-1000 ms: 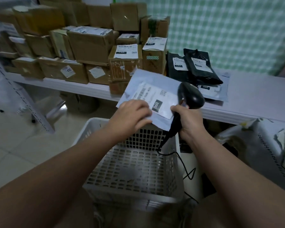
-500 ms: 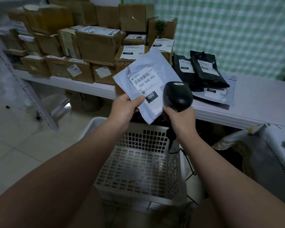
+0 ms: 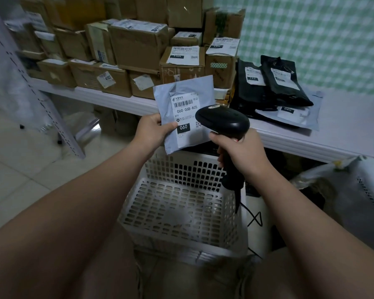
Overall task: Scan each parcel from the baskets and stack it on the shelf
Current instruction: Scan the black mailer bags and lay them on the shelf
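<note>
Left hand (image 3: 152,131) pinches a grey parcel (image 3: 181,93); right hand (image 3: 243,153) grips the scanner (image 3: 222,120), before a white shelf (image 3: 343,128) stacked with boxes (image 3: 136,46).

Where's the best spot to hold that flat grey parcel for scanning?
Pinch its left edge, coming from the left, as the left hand does. The grey parcel is thin and flat, and its label fills the middle, so an edge grip leaves the barcode uncovered.
</note>
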{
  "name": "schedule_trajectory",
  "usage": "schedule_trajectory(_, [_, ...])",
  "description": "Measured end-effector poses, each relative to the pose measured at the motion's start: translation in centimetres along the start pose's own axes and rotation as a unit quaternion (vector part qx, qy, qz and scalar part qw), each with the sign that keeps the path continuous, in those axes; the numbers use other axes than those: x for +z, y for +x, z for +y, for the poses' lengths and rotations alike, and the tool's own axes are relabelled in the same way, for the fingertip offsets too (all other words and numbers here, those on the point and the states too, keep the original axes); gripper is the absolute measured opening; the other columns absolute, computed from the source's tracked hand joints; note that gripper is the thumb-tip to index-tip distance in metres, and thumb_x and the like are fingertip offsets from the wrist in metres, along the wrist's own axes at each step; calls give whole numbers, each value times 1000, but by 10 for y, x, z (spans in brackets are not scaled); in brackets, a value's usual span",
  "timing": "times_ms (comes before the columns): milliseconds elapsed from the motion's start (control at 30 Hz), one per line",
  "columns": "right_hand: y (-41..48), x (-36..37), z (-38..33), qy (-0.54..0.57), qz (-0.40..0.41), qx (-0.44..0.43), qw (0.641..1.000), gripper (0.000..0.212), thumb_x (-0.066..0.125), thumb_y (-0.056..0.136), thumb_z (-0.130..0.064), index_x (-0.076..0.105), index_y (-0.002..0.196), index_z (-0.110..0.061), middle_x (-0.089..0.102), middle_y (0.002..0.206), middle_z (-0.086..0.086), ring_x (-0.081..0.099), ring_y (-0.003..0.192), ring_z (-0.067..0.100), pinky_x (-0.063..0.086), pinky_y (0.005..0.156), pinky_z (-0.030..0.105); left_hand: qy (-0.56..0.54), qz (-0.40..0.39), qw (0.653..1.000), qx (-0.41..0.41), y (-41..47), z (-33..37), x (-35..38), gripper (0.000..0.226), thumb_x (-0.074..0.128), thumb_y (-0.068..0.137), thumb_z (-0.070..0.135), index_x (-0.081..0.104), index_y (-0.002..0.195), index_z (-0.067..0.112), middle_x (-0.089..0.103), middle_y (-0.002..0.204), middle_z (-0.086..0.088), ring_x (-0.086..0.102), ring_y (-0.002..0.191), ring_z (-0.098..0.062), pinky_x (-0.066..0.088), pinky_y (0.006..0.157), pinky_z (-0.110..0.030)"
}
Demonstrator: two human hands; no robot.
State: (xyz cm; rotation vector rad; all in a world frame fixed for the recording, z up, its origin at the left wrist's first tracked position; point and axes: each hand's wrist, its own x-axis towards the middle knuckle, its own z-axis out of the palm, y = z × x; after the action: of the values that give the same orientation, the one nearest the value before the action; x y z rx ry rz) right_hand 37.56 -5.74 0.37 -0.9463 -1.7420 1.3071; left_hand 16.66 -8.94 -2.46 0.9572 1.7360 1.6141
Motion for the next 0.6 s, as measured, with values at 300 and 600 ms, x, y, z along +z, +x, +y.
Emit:
schedule_trajectory(300, [2, -1, 4, 3, 4, 20, 1000, 18, 72, 84, -18, 63, 84, -2, 51, 56, 10, 54, 48, 28, 53, 57, 48, 5, 6, 1000, -6, 2, -1, -1, 27, 65, 89, 2, 65, 115, -1, 68, 103, -6, 66, 80, -7, 53, 62, -13])
schedule_trajectory(600, [2, -3, 6, 10, -11, 18, 1000, 15, 72, 84, -17, 65, 84, -3, 53, 52, 5, 54, 46, 25, 51, 55, 43, 4, 6, 1000, -17, 2, 0, 1, 27, 64, 89, 4, 65, 116, 0, 68, 100, -3, 66, 81, -9, 54, 60, -15])
